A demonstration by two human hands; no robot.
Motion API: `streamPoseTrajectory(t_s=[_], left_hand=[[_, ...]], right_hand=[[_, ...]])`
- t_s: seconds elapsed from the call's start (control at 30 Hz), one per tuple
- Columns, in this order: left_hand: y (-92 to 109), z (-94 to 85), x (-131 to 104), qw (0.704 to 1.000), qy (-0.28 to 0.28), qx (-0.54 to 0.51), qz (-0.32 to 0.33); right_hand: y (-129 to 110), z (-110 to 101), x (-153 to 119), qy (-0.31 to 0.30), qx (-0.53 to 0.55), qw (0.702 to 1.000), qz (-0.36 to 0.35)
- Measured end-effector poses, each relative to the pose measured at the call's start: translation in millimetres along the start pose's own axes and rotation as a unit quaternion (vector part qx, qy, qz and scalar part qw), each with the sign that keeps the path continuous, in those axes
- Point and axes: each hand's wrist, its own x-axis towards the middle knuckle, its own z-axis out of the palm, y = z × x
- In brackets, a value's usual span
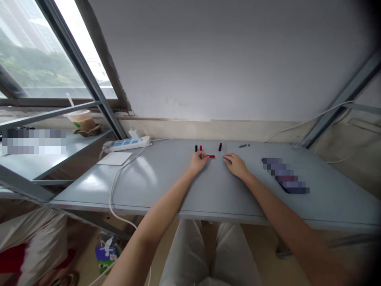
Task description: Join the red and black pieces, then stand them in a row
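My left hand point(199, 162) is closed on a small red stick-like piece point(211, 156), which points right from its fingertips, low over the grey table point(166, 186). Just behind that hand stand a black piece point(196, 148) and a red piece point(201, 147). A black piece with a red top point(220, 147) stands between the hands, farther back. My right hand point(235, 164) rests on the table to the right, fingers curled; what lies under its fingertips, if anything, is too small to make out. Several small dark metallic bits point(244, 146) lie behind it.
A white power strip point(127, 143) and a flat white box point(115, 159) are at the back left, with a white cable point(112, 190) running over the front edge. A blurred dark flat object point(285, 176) lies right. A cup point(83, 120) stands on the left shelf; a person's legs point(38, 238) show below.
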Motion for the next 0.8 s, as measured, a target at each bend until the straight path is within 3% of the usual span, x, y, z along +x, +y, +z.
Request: streamPoseTrajectory(t_s=[0.13,0.23,0.47,0.8], left_hand=[[5.0,2.4,-3.4,0.999,-0.013,-0.029,-0.003],[11.1,3.7,-7.4,0.998,-0.027,-0.062,-0.003],[15.2,4.3,-9.9,0.986,-0.008,-0.166,-0.004],[15.2,3.7,-9.4,0.960,0.037,-0.275,-0.032]], right_hand=[[-8.8,-11.4,-2.7,0.108,0.124,0.986,0.005],[-11.5,-17.6,-2.5,0.144,0.219,0.965,0.020],[-5.5,-12.9,0.7,0.078,0.316,0.946,0.007],[-0.1,-9.6,2.1,0.088,0.371,0.924,-0.001]])
